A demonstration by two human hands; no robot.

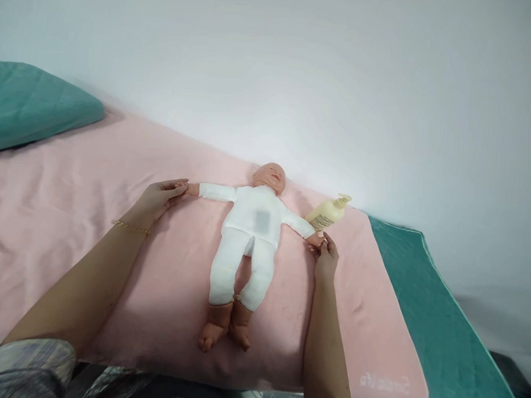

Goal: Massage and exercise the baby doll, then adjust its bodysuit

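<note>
Beside the doll (246,219) and right hand (327,261) sits a pump bottle (327,214).

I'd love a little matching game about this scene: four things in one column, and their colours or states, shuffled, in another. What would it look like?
Things:
1. Doll
2. Bottle
3. Blanket
4. Left hand

Colours or states:
A. Pale yellow, with a pump on top
B. Has a gold-coloured bracelet at its wrist
C. Dressed in white, lying on its back
D. Pink, spread out flat

Right pairs: 1-C, 2-A, 3-D, 4-B.
</note>
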